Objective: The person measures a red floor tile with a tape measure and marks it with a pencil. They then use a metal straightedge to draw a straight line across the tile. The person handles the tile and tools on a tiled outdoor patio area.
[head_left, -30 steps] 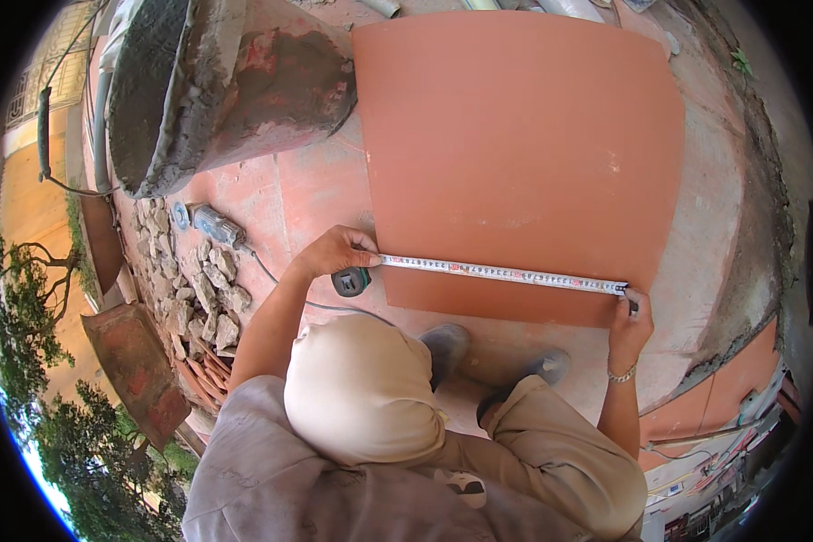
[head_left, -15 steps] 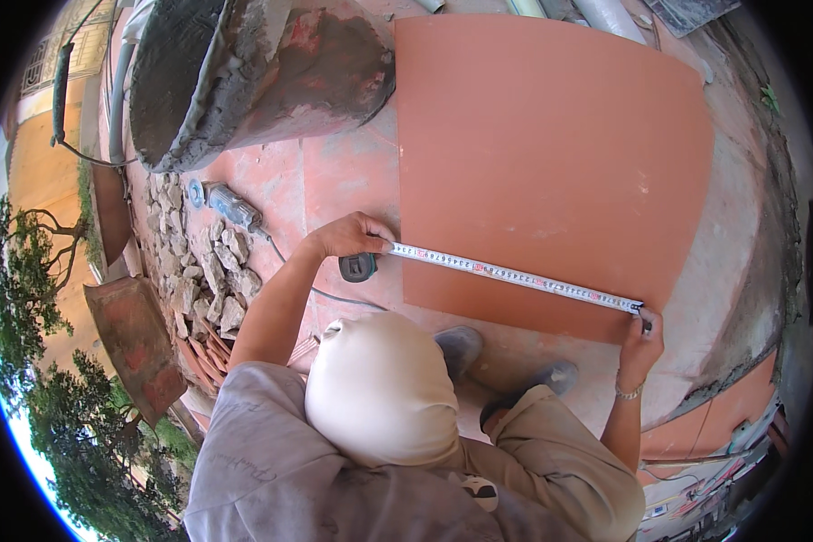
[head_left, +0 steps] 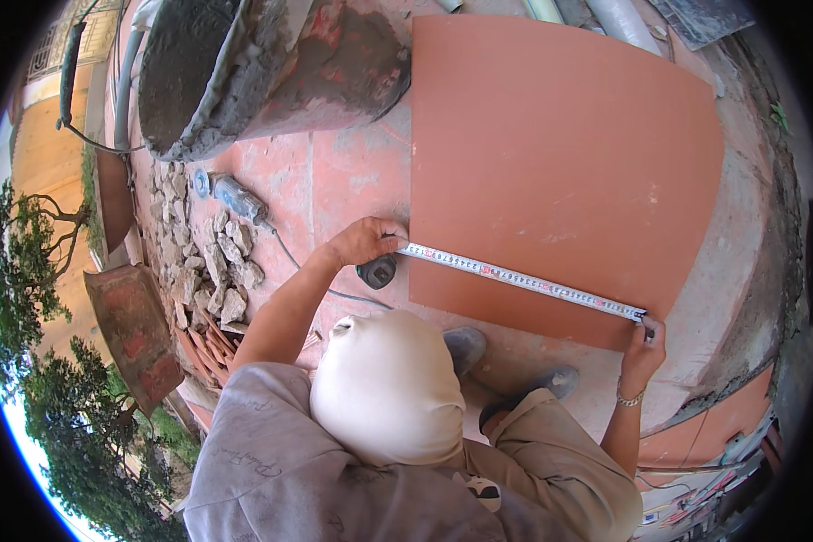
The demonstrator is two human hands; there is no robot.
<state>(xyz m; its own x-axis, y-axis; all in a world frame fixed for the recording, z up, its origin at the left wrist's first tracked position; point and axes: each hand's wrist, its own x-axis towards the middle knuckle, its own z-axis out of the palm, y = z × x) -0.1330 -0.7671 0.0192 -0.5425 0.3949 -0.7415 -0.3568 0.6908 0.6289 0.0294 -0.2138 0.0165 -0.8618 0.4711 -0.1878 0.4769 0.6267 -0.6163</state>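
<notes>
A tape measure's white blade (head_left: 524, 282) stretches across a large terracotta-coloured tile (head_left: 560, 154), slanting from its left edge toward its near right corner. My left hand (head_left: 370, 240) pinches the blade just beside the tile's left edge. Below those fingers hangs the dark tape case (head_left: 377, 271). At the other end, my right hand (head_left: 643, 348) holds the blade's hooked tip close to the tile's right side, with a bracelet on that wrist.
A mortar-crusted bucket (head_left: 271, 72) lies tipped at the far left of the tile. Left of my arm are an angle grinder (head_left: 238, 197) with its cord, broken stone rubble (head_left: 226, 257) and a rusty curved metal piece (head_left: 134, 334). Pipes (head_left: 619, 23) lie beyond the tile.
The whole view has shifted slightly to the right. The tape case has tilted a little under my left hand. Both hands keep their hold on the blade at nearly the same places on the tile.
</notes>
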